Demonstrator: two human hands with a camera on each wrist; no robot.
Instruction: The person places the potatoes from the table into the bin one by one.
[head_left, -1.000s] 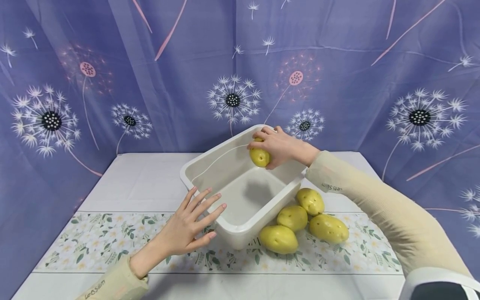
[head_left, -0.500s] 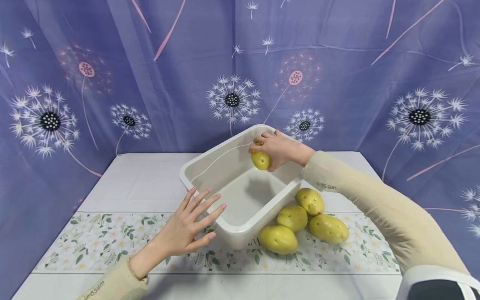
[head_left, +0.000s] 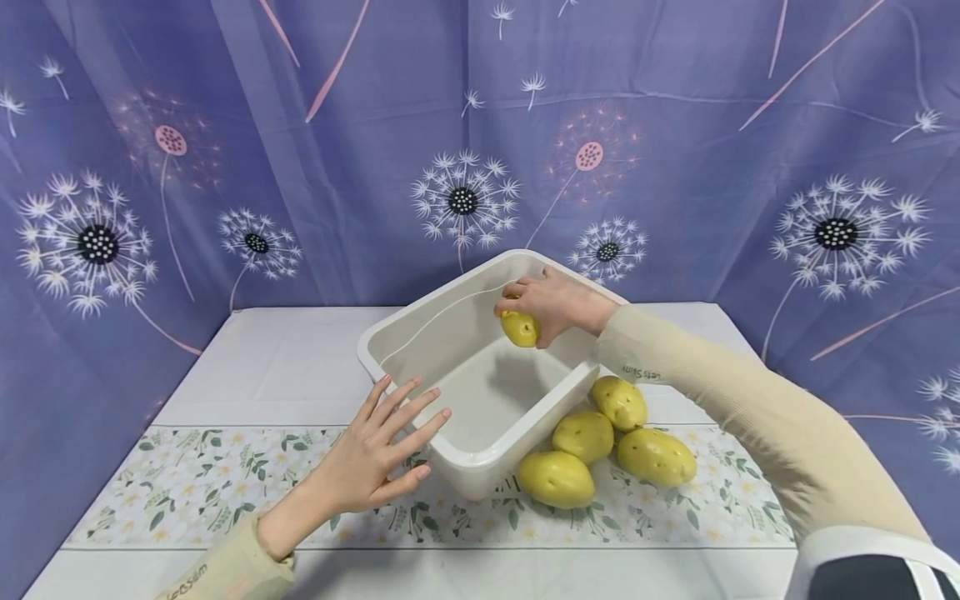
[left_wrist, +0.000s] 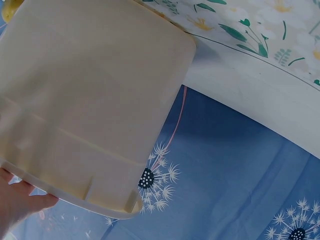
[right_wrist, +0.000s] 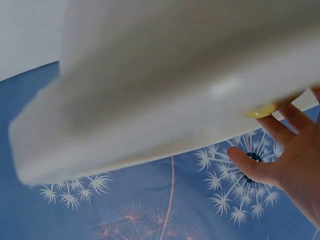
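Observation:
A yellow potato (head_left: 521, 329) is gripped from above by my right hand (head_left: 557, 305), inside the far right part of a white plastic basin (head_left: 480, 457). Its shadow falls on the basin's floor below. In the right wrist view the basin's wall hides most of the potato (right_wrist: 261, 111), with the fingers around it. My left hand (head_left: 375, 454) has its fingers spread and straight over the basin's near left rim. The left wrist view shows the outer wall of the basin (left_wrist: 100, 90) with the left fingers (left_wrist: 42, 201) at its rim.
Several more potatoes (head_left: 583, 437) lie in a cluster against the basin's right side, on a floral runner (head_left: 247, 483) across the white table (head_left: 247, 358). Behind stands a purple-blue curtain (head_left: 337, 167) with dandelion prints. A white and dark object (head_left: 862, 567) sits at the lower right.
The right hand has lowered slightly with the potato, deeper into the basin. The left hand, the basin and the other potatoes have stayed in place.

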